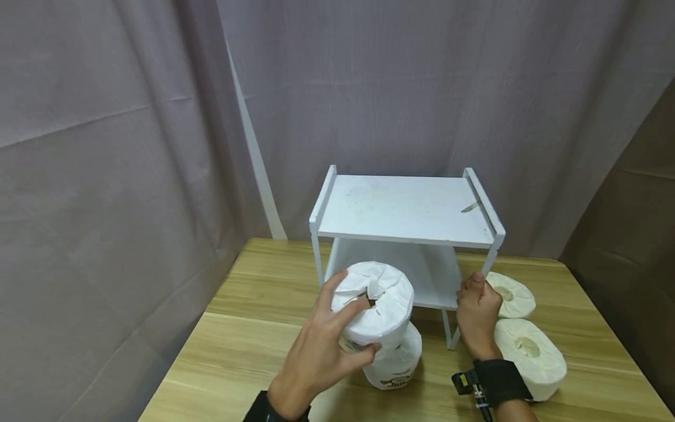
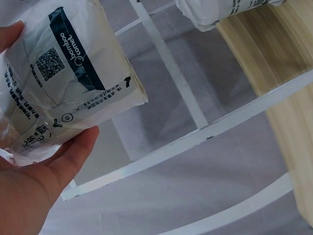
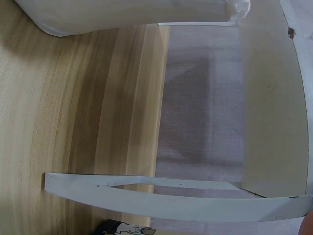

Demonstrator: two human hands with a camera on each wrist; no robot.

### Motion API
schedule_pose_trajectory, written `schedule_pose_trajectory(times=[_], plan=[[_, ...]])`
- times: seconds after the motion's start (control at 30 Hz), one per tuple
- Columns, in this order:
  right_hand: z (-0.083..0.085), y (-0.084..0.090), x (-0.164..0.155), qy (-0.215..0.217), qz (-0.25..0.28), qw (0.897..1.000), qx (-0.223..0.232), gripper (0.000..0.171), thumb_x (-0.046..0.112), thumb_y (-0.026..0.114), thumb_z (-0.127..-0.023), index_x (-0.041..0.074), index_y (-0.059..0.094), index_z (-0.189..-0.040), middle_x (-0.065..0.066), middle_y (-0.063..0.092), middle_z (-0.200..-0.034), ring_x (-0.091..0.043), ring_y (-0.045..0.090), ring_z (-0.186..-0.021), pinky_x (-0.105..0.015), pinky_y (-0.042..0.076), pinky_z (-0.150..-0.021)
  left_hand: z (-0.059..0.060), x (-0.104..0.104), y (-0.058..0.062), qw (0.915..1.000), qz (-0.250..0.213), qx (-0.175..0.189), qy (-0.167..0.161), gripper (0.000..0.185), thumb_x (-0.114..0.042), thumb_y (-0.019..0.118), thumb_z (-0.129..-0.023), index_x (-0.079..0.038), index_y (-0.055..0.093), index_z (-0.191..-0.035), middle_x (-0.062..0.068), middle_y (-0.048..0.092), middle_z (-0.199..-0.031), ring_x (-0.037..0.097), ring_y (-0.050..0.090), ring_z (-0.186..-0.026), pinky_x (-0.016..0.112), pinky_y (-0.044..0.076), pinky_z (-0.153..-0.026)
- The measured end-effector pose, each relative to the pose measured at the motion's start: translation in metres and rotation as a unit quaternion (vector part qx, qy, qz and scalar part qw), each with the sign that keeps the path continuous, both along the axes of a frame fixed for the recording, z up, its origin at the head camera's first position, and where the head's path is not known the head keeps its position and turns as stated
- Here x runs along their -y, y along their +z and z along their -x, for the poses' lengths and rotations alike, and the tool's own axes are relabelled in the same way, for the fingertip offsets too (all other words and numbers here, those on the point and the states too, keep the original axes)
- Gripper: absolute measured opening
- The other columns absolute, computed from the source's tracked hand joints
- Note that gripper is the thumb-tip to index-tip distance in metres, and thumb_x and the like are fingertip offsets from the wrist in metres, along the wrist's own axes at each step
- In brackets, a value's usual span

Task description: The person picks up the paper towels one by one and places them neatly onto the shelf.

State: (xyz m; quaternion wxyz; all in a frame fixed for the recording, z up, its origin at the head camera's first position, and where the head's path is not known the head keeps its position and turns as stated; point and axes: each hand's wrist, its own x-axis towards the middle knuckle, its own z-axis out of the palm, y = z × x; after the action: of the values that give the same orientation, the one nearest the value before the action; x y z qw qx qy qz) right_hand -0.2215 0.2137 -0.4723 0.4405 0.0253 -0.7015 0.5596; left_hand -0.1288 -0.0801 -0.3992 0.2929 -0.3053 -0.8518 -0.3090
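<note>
My left hand (image 1: 319,349) grips a wrapped toilet roll (image 1: 392,310), with one finger over the hole in its top and the thumb low against its side. In the left wrist view the roll's wrapper (image 2: 44,93) shows dark print and a square code. A second wrapped roll (image 1: 395,366) stands on the table just under and behind it, partly hidden. Around the right front leg of a small white two-tier shelf (image 1: 401,205), my right hand (image 1: 477,313) closes its fingers; the right wrist view shows that leg (image 3: 195,204) running to a fingertip (image 3: 307,225).
Two more wrapped rolls, one (image 1: 511,299) behind the other (image 1: 529,360), stand right of the shelf, beside my right hand. The lower tier (image 1: 432,269) of the shelf is partly hidden by the held roll. Grey curtains (image 1: 395,88) hang behind the wooden table (image 1: 237,334).
</note>
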Motion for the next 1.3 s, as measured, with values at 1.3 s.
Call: schedule_pose_trajectory(times=[1.3], plan=[[-0.005,0.004,0.006,-0.034,0.0,0.999,0.0,0.069,0.032,0.04,-0.116,-0.012,0.05,-0.063,0.015,0.047,-0.053,0.007,0.043,-0.051,-0.012,0.035,-0.053,-0.004,0.028,0.046,0.9997,-0.008,0.005,-0.023,0.065,-0.026,0.097,-0.068,-0.023,0.067,-0.126,0.009,0.033,-0.165,0.031,0.057,-0.134,0.047,0.058,-0.098]])
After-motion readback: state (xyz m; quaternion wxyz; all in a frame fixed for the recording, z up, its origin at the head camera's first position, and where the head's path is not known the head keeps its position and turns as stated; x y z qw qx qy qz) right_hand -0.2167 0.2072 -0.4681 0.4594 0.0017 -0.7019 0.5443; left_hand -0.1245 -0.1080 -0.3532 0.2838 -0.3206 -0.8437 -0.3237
